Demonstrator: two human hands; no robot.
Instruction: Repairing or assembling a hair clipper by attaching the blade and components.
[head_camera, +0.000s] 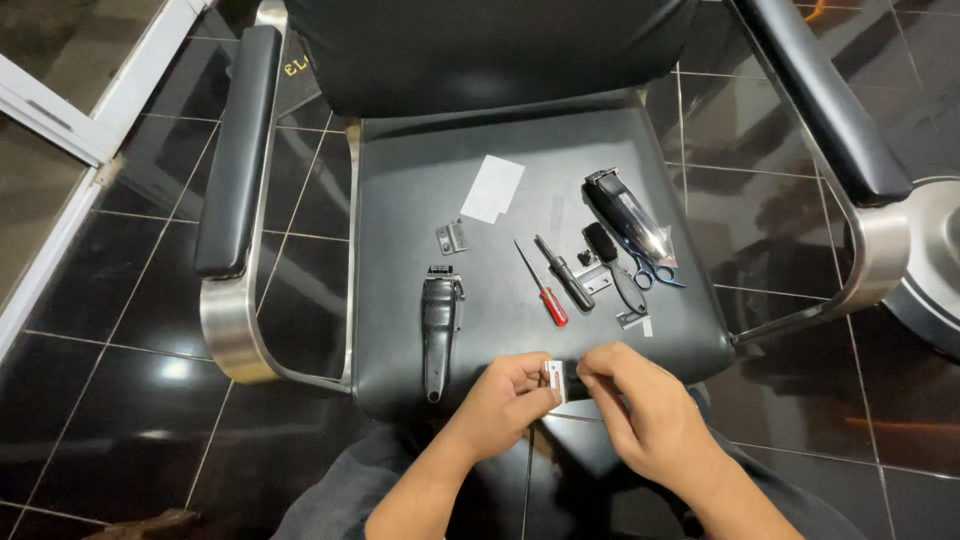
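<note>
— What was hard to make out?

— The small metal piece itself: pale, flat, mostly covered by fingertips, so its shape stayed unclear. The chair's backrest and the person's forearms were cut off by the frame edges.

— And the fingers?

— The left hand had its fingers curled close, pinching that piece by its left edge. The right hand pressed thumb and forefinger together on its right edge. It hung just over the front rim of the black chair seat.

— What lay nearby?

— A black hair clipper just beyond the left hand, a red-handled screwdriver, a black screwdriver, a second clipper over scissors.
</note>
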